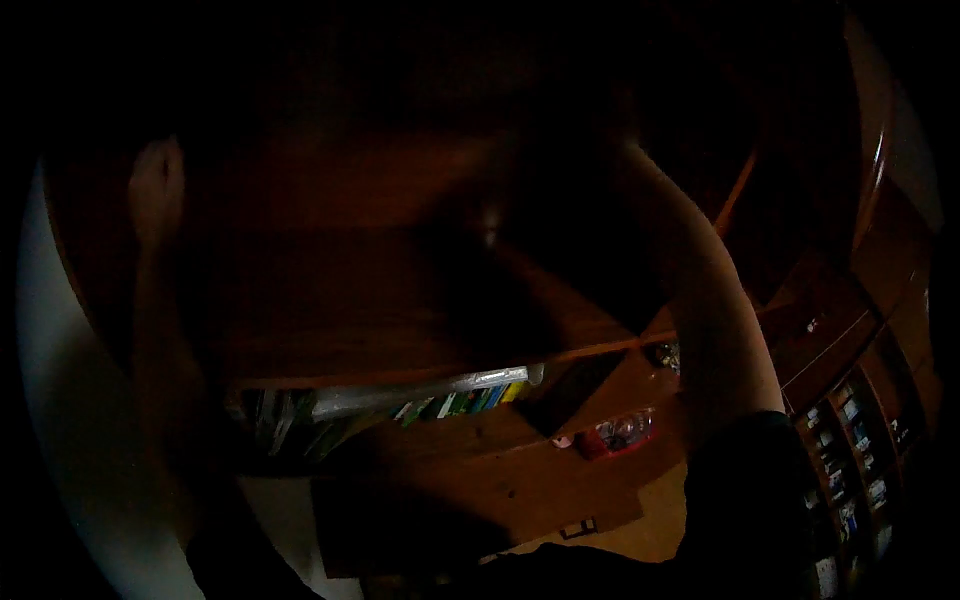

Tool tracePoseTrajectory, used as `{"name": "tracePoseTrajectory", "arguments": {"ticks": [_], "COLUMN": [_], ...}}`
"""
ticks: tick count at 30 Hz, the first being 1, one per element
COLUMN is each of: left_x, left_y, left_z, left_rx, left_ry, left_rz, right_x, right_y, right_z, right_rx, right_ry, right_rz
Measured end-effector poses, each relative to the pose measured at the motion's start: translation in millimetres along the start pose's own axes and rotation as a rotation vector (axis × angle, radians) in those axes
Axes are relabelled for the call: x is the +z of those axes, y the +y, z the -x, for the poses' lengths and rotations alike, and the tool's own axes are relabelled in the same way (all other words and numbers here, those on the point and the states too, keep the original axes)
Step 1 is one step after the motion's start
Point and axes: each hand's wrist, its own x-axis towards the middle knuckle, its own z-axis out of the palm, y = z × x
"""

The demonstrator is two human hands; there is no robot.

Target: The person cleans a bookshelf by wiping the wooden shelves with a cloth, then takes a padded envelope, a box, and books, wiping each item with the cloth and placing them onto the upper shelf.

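Note:
The view is very dark. At the upper left, my left hand (158,190) rests against the left part of a dark brown wooden cabinet (330,310). Its fingers look curled in, and whatever may be in them is lost in the shadow. My right forearm (700,260) reaches up and forward on the right side, past the shelf front. Beyond the wrist, my right hand fades into blackness near the cabinet's upper part, so its fingers and anything they touch are hidden. A small pale glint (490,238) shows on the dark wood between my arms.
Below the wood, a shelf holds a row of books (450,403) and a silvery, clear-wrapped item (400,392). A red container (618,433) sits on a lower ledge. Racks of small items (850,450) stand at right. A pale wall (60,380) lies left.

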Motion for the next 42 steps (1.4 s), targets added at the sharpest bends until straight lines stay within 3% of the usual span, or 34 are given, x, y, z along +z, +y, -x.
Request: {"name": "tracePoseTrajectory", "arguments": {"ticks": [2,6,9,11,13,17,19,21,23,24,26,27,29,31,32,34,38,39,41,42], "left_x": [-9.5,-24.0,-44.8,-10.2,-4.8,0.7,-51.8,-59.3,-9.6,7.9,21.8,11.8,-10.4,-22.6,-22.8,-18.9,-25.1,-21.8,-12.9,-17.9], "left_y": [14.2,25.0,28.8,16.2,15.7,8.8,66.4,74.7,12.1,-11.7,-30.5,-19.9,3.7,22.9,21.5,15.4,24.5,20.1,8.1,14.1], "left_z": [-0.2,-2.8,-6.8,-3.0,1.4,-0.3,-20.3,-27.6,-6.9,-1.8,3.2,1.2,-7.6,-13.8,-14.5,-11.3,-10.4,-9.3,-6.9,-9.7], "left_rx": [-0.177,-0.096,-0.043,-0.078,-0.064,-0.052,-0.176,-0.292,-0.007,0.086,0.066,0.074,-0.078,-0.14,-0.175,-0.165,-0.106,-0.098,-0.01,-0.006], "left_ry": [-0.037,-0.001,-0.109,-0.065,0.003,-0.005,-0.108,-0.181,-0.056,-0.01,-0.05,-0.065,-0.148,-0.153,-0.148,-0.162,-0.244,-0.248,-0.264,-0.269], "left_rz": [0.174,0.224,0.245,0.026,0.034,0.015,0.096,0.175,-0.159,-0.273,-0.214,-0.219,-0.095,-0.084,-0.08,-0.076,-0.133,-0.148,-0.145,-0.163], "right_x": [7.1,32.8,39.9,33.5,5.3,-60.3,-81.3,-118.2,-146.0,-141.4,-122.2,-109.0,-80.6,-56.3,-59.2,-71.1,-88.9,-89.3,-81.9,-69.8], "right_y": [-24.1,-68.3,-76.2,-59.1,-30.7,57.5,87.6,110.8,112.7,107.7,93.7,80.3,40.4,1.4,-9.1,-18.7,-5.9,-7.5,-23.4,-46.3], "right_z": [20.9,62.4,78.3,88.0,107.3,148.7,139.4,117.6,93.2,89.6,88.9,99.1,138.6,155.1,158.7,160.1,139.6,142.2,160.8,181.3], "right_rx": [-0.101,-0.264,-0.322,-0.36,-0.408,-0.495,-0.33,-0.225,0.0,-0.002,0.087,0.081,-0.182,-0.316,-0.327,-0.421,-0.343,-0.346,-0.342,-0.217], "right_ry": [-0.006,-0.129,-0.204,-0.195,-0.146,0.169,0.066,-0.028,-0.216,-0.22,-0.145,-0.155,0.009,-0.274,-0.271,-0.523,-0.405,-0.104,0.199,0.115], "right_rz": [-0.044,-0.017,0.044,0.084,0.078,0.071,0.286,0.411,0.155,0.149,0.183,0.169,0.34,0.315,0.301,0.09,-0.301,-0.313,-0.338,-0.556]}}
